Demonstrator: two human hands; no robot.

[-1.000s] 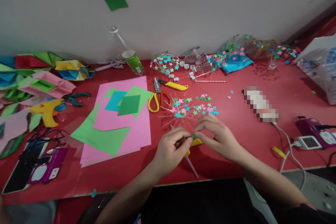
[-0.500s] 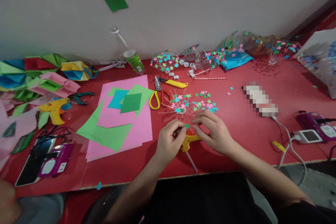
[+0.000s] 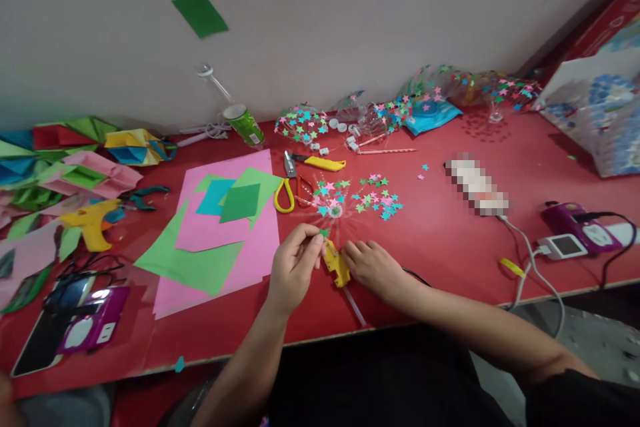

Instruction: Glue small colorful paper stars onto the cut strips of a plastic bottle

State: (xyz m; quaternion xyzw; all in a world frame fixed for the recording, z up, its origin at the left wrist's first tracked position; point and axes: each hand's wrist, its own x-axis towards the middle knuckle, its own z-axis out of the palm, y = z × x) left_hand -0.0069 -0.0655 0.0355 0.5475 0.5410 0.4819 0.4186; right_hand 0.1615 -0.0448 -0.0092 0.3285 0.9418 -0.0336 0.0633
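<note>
My left hand (image 3: 293, 268) pinches a small green paper star (image 3: 324, 233) between thumb and fingertips, just below a clear plastic piece (image 3: 334, 210) studded with coloured stars. My right hand (image 3: 373, 267) lies on the red table beside a small yellow glue gun (image 3: 337, 266), its fingers curled at the gun's right side. A thin glue stick (image 3: 355, 305) juts from the gun toward the table's front edge. Loose paper stars (image 3: 380, 195) are scattered just beyond both hands.
Pink, green and blue paper sheets (image 3: 220, 233) lie to the left, with yellow-handled scissors (image 3: 287, 187) and a yellow cutter (image 3: 320, 162) behind. Folded paper shapes (image 3: 75, 160), another glue gun (image 3: 93, 221), pliers and a phone sit at far left. Chargers and cables (image 3: 565, 247) lie at right.
My right hand has let go of the star and dropped to the table beside the glue gun. My left hand keeps the green star pinched. The view shifted slightly.
</note>
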